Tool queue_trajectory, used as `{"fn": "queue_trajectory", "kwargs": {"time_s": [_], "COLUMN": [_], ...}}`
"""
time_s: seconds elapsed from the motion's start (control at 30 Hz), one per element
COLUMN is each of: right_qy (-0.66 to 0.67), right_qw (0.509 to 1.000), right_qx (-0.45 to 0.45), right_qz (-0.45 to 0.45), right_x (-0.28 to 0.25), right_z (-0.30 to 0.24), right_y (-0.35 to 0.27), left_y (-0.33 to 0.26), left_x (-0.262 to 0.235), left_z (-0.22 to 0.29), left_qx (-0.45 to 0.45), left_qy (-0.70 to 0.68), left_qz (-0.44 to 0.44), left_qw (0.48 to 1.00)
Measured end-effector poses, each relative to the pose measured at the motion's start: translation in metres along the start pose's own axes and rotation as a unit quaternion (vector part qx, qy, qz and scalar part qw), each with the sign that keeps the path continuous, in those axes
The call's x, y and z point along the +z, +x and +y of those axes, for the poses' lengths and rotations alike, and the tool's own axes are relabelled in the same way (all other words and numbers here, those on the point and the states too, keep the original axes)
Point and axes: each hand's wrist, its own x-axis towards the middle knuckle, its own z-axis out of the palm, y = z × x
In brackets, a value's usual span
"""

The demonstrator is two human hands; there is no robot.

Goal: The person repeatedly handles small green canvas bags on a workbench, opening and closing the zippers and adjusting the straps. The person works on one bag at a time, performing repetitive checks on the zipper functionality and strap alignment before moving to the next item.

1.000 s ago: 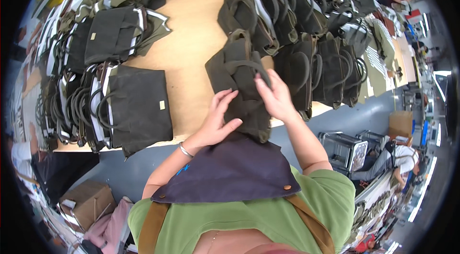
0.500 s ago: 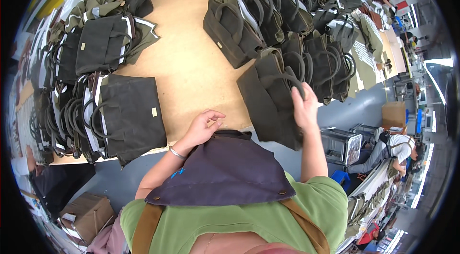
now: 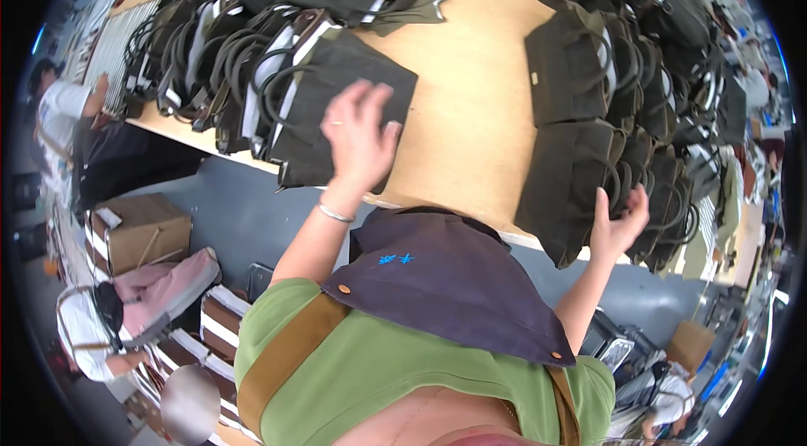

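Note:
My left hand [image 3: 363, 133] is raised with its fingers spread, over the dark handbag [image 3: 357, 63] at the front of the left-hand row. It covers part of that bag's face, and whether it touches the cloth I cannot tell. On the right, my right hand [image 3: 619, 226] has its thumb and fingers apart just beside the handles of another dark handbag [image 3: 561, 181]. That bag stands at the near end of the right-hand row, at the table's front edge. Nothing shows in either palm.
Between the two rows of bags lies the bare wooden tabletop [image 3: 466, 110]. Several more dark bags with looped handles crowd both sides. A brown carton [image 3: 139, 232] is on the floor at the left. Other people work at the far left, lower left and lower right.
My right hand has let go of the bag's handle, and that bag now stands against the right-hand row. The left hand has reached forward over the left bag. My view has turned left.

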Motion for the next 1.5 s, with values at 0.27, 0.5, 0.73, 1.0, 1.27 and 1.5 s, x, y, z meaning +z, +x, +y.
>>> {"fn": "queue_trajectory", "kwargs": {"time_s": [0.27, 0.5, 0.73, 1.0, 1.27, 1.5], "right_qy": [0.354, 0.502, 0.342, 0.596, 0.480, 0.298], "right_qw": [0.882, 0.725, 0.833, 0.738, 0.781, 0.890], "right_qx": [-0.192, -0.031, -0.148, 0.038, 0.230, -0.251], "right_qz": [-0.245, -0.471, -0.409, -0.314, -0.326, -0.238], "right_x": [0.053, 0.141, 0.156, 0.111, 0.093, 0.051], "right_z": [-0.112, -0.187, -0.186, -0.153, -0.034, -0.143], "right_y": [-0.025, -0.051, -0.030, 0.003, -0.045, 0.011], "left_y": [-0.017, -0.029, -0.022, 0.033, 0.003, -0.003], "left_x": [-0.036, -0.046, 0.018, 0.005, 0.008, 0.009], "left_z": [-0.098, 0.018, -0.023, 0.003, -0.041, -0.040], "left_qx": [-0.349, 0.017, -0.197, -0.169, -0.208, -0.110], "left_qy": [-0.017, -0.248, -0.189, -0.577, -0.521, -0.499], "left_qz": [0.038, -0.099, 0.174, 0.023, -0.183, -0.199], "left_qw": [0.936, 0.963, 0.946, 0.798, 0.807, 0.836]}}
